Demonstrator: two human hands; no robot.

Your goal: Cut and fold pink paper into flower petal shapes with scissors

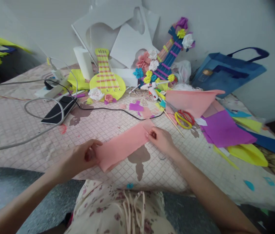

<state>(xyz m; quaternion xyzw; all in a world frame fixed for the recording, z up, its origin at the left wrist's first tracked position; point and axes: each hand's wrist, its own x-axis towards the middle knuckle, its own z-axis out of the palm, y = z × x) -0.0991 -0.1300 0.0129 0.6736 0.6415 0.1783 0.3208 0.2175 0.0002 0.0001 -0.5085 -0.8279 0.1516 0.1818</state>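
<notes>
Two hands, my left [90, 154] and my right [157, 138], hold one pink paper strip [124, 144] at the lower centre of the frame, the fingers of each pinching an end. Farther back, scissors [184, 119] lie right of centre, a phone [58, 110] lies left, and a yellow paper guitar [107, 76] stands at upper centre, on the surface [98, 122].
</notes>
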